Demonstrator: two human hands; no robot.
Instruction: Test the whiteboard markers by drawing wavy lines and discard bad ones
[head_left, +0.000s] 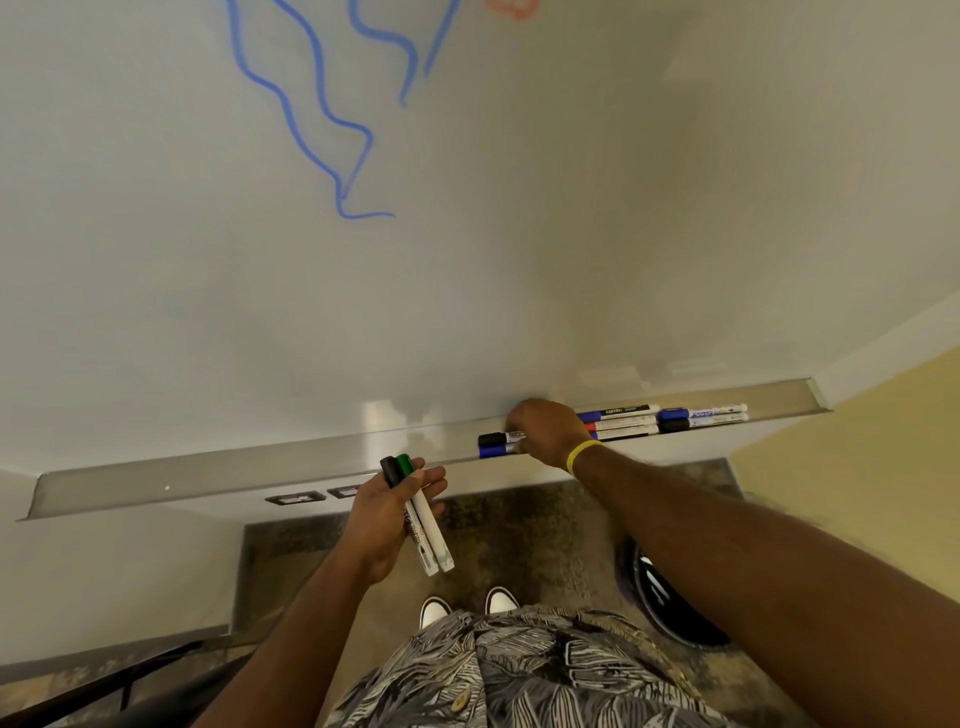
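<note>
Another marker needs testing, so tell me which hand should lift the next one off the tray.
Right. The right hand is at the tray, fingers curled on the black-capped marker; the left hand holds two markers in its grip.

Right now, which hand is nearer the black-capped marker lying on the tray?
Right. The right hand is at the tray, fingers pinching the black-capped marker. The left hand holds two other markers below and left of it, off the tray.

This looks like an office or classroom. A large whiteboard (467, 270) with a marker tray (208, 477) covers the wall. Sockets (295, 499) sit below it.
</note>
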